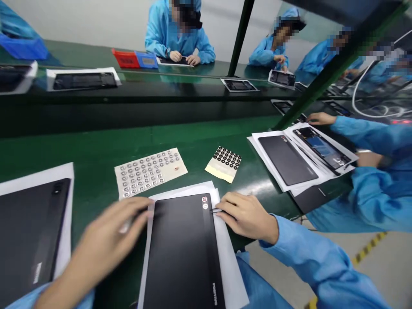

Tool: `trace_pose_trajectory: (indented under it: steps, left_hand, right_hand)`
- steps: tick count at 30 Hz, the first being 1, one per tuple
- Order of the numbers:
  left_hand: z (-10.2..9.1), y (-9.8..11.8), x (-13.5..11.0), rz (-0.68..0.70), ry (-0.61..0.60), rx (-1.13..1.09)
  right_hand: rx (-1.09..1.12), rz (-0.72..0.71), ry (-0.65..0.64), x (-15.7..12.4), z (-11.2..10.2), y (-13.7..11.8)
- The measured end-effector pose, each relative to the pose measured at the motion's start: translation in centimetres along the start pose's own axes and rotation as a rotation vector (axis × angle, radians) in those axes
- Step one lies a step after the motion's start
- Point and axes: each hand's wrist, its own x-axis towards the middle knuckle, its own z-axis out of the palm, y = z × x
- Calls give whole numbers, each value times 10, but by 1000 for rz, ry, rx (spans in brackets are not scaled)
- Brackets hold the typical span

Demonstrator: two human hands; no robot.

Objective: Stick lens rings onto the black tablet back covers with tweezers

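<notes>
A dark tablet (pixel 183 253) lies back side up on white sheets (pixel 230 262) in front of me. Two small round stickers or lens rings (pixel 205 203) sit at its top right corner. My right hand (pixel 246 214) pinches thin tweezers (pixel 216 210), their tips at the tablet's right edge beside the rings. My left hand (pixel 112 234), smeared by motion, is by the tablet's top left corner; whether its fingers grip anything I cannot tell. Beyond the tablet lie a pale sheet of small ring-shaped parts (pixel 149 171) and a smaller sheet of black round stickers (pixel 224 163).
Another dark tablet (pixel 28 236) lies on paper at the left. At right, a co-worker's hand (pixel 322 119) is near an opened tablet (pixel 322 148) and a back cover (pixel 286 159). A green post (pixel 337 64) slants overhead. Co-workers sit beyond the raised line (pixel 180 86).
</notes>
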Motion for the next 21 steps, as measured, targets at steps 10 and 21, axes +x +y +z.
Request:
trace_pose_trajectory:
  steps: [10, 21]
  left_hand:
    - [74, 73, 54, 133, -227, -107]
    - [85, 81, 62, 17, -81, -213]
  right_hand:
    - [-44, -39, -15, 24, 7, 2]
    - [-68, -36, -72, 37, -3, 8]
